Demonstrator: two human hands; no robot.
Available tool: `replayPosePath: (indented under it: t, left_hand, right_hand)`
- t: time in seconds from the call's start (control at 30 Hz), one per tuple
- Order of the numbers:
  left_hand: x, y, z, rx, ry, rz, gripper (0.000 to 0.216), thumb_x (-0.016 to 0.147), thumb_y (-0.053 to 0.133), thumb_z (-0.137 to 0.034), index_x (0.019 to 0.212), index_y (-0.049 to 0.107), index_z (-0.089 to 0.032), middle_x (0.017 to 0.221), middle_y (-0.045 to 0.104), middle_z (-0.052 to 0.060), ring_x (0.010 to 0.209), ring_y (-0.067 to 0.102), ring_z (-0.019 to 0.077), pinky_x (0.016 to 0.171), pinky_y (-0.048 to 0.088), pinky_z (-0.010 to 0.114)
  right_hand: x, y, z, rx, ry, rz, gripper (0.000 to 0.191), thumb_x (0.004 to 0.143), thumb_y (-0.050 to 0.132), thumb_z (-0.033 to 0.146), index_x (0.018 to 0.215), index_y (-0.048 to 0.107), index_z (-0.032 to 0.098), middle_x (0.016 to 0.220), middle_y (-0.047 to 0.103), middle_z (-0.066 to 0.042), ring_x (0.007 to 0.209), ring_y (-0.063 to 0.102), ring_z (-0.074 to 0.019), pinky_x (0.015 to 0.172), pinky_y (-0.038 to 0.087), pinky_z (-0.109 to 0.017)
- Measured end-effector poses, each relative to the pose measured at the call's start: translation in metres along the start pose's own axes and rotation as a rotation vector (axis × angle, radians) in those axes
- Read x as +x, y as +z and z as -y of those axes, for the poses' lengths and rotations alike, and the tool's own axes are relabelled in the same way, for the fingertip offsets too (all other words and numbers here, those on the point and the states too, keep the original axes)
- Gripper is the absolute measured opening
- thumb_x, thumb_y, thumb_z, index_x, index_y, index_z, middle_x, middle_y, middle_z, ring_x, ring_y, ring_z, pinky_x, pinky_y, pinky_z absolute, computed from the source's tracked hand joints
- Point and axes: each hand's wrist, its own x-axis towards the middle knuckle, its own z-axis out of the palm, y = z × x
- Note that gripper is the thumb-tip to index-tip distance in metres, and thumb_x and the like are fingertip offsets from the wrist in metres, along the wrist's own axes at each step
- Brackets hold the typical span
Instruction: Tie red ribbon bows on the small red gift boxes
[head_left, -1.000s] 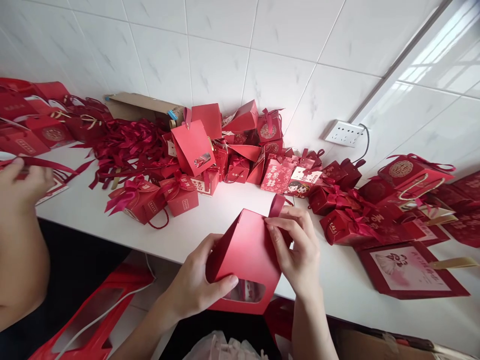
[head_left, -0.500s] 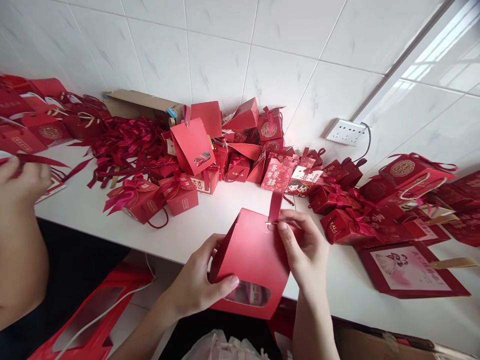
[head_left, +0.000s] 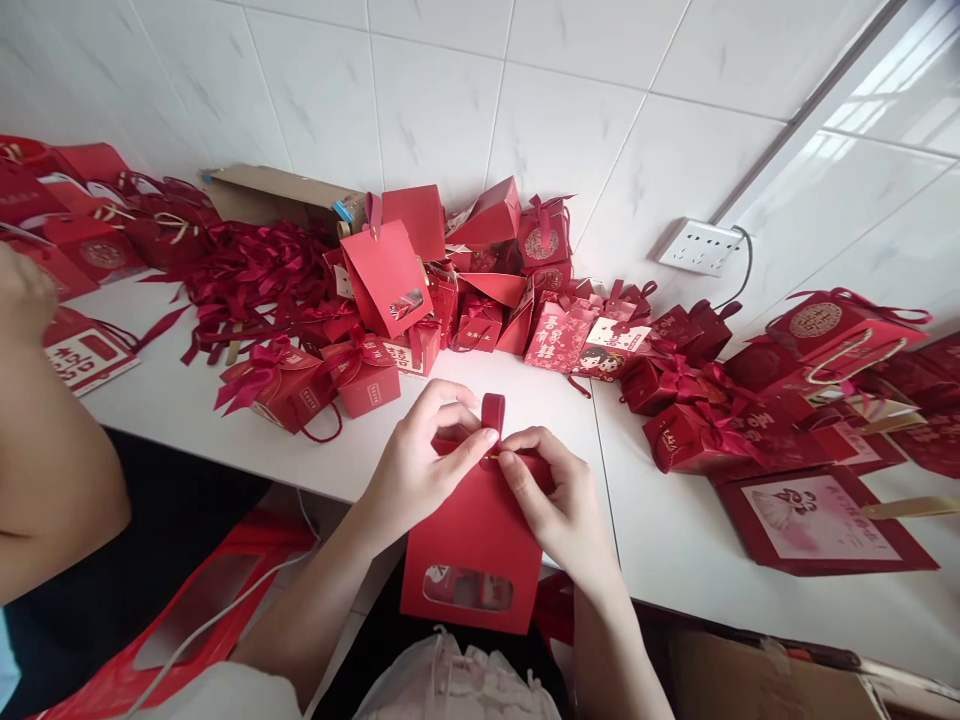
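I hold a red paper gift box [head_left: 472,535] with a small clear window low on its front, upright over the front edge of the white counter [head_left: 517,400]. My left hand [head_left: 420,460] pinches the top of the box from the left. From the right, my right hand [head_left: 551,495] pinches the same spot, fingertips meeting at the red ribbon tab [head_left: 493,412] that sticks up from the closure. Both hands are closed on the box top.
A heap of red gift boxes [head_left: 450,280] and loose red ribbons [head_left: 247,280] fills the back of the counter. More boxes and a red card [head_left: 817,520] lie at the right. A wall socket [head_left: 701,247] is on the tiles. Another person's arm [head_left: 45,450] is at the left.
My left hand left the box's lower side and rose to its top. The box turned upright and shifted left. Both hands now meet at the ribbon tab. The other person's hand rose.
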Motion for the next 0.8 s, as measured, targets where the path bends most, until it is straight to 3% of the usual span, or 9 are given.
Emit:
replayPosePath:
  t: [0.13, 0.3, 0.47, 0.67, 0.8]
  left_hand:
    - [0.001, 0.002, 0.002, 0.076, 0.078, -0.041, 0.015, 0.084, 0.06, -0.031, 0.079, 0.057, -0.018, 0.073, 0.063, -0.001, 0.07, 0.063, 0.0112, 0.065, 0.05, 0.02]
    - [-0.001, 0.0, -0.003, 0.129, 0.099, -0.007, 0.017, 0.086, 0.056, -0.03, 0.088, 0.068, -0.018, 0.08, 0.07, 0.002, 0.074, 0.065, 0.0139, 0.068, 0.053, 0.022]
    - [-0.005, -0.008, -0.004, 0.076, 0.112, 0.113, 0.027, 0.083, 0.053, -0.017, 0.107, 0.065, -0.017, 0.095, 0.069, 0.004, 0.086, 0.065, 0.0157, 0.079, 0.054, 0.025]
    - [-0.006, -0.01, -0.002, 0.108, 0.094, 0.121, 0.034, 0.083, 0.054, -0.016, 0.116, 0.062, -0.02, 0.1, 0.067, 0.003, 0.087, 0.064, 0.0145, 0.082, 0.053, 0.024]
    - [-0.006, -0.007, -0.003, 0.128, 0.111, 0.102, 0.033, 0.084, 0.053, -0.017, 0.116, 0.062, -0.02, 0.099, 0.067, 0.004, 0.085, 0.063, 0.0143, 0.08, 0.053, 0.024]
  right_hand:
    - [-0.003, -0.001, -0.004, -0.033, -0.134, -0.052, 0.008, 0.089, 0.051, 0.023, 0.097, 0.049, 0.023, 0.09, 0.059, -0.002, 0.083, 0.059, -0.0155, 0.074, 0.048, -0.028]
    - [-0.001, -0.004, -0.003, -0.066, -0.235, 0.036, 0.007, 0.091, 0.047, 0.017, 0.093, 0.05, 0.023, 0.089, 0.054, -0.003, 0.084, 0.055, -0.0159, 0.074, 0.047, -0.031]
    - [0.001, -0.006, -0.002, -0.092, -0.275, 0.056, 0.012, 0.092, 0.045, 0.013, 0.094, 0.052, 0.023, 0.092, 0.051, -0.003, 0.086, 0.053, -0.0155, 0.075, 0.046, -0.031]
    - [0.003, -0.006, -0.004, -0.137, -0.306, 0.015, 0.013, 0.091, 0.046, 0.012, 0.094, 0.052, 0.023, 0.094, 0.05, -0.004, 0.086, 0.054, -0.0162, 0.074, 0.046, -0.032]
    - [0.003, -0.001, -0.005, -0.093, -0.245, -0.103, 0.009, 0.088, 0.052, 0.017, 0.095, 0.05, 0.023, 0.091, 0.055, -0.003, 0.087, 0.055, -0.0173, 0.078, 0.046, -0.033]
